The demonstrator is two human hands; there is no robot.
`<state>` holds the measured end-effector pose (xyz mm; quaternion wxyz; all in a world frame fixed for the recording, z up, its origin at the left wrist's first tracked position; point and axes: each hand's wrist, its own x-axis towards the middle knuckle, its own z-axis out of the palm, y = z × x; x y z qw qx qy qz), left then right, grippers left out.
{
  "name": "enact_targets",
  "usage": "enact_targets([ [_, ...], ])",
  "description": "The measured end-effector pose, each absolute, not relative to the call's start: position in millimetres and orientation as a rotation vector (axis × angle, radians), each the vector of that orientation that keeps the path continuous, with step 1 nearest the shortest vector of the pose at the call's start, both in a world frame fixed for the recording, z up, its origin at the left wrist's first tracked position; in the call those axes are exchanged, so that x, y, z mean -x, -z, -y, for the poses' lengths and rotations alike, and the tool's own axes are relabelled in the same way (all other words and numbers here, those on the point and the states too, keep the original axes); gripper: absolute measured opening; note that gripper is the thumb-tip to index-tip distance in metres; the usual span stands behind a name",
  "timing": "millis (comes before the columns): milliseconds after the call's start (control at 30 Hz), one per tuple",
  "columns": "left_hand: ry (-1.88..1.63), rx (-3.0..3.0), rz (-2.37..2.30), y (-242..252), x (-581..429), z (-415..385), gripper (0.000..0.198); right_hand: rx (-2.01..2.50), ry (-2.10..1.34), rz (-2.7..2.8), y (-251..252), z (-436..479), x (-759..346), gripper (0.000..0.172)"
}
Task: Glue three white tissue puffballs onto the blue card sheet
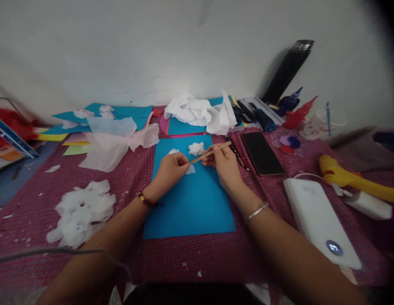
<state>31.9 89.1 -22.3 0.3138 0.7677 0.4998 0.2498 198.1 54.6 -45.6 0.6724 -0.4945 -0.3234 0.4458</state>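
Observation:
A blue sheet of paper lies in front of me. Over its upper part my right hand grips a flat wooden stick, which slants down toward the left. My left hand is closed in a pinch at the stick's lower tip; what is between its fingertips is hidden. Just below those fingertips shows a small piece of white tissue paper. One crumpled white tissue tuft sits on the sheet beyond the stick, and another tuft is partly covered by my left hand.
Torn tissue is heaped at left. Behind are crumpled white tissue, scissors and other coloured sheets. To the right lie a phone, a white power bank, a yellow tool and a cup.

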Motion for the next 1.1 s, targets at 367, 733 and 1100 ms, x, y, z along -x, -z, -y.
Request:
enact_targets([
  [367,-0.679,-1.952,-1.344,27,-32,-93,0.009,1.105,-0.824,0.87,29,-39,-196,0.014],
  [733,-0.951,-1.622,-1.289,29,-28,-96,0.02,1.121,-0.879,0.921,40,-46,-193,0.016],
  [1100,-1.014,-1.384,-1.172,31,-25,-95,0.014,1.091,-1.037,0.749,46,-51,-196,0.023],
])
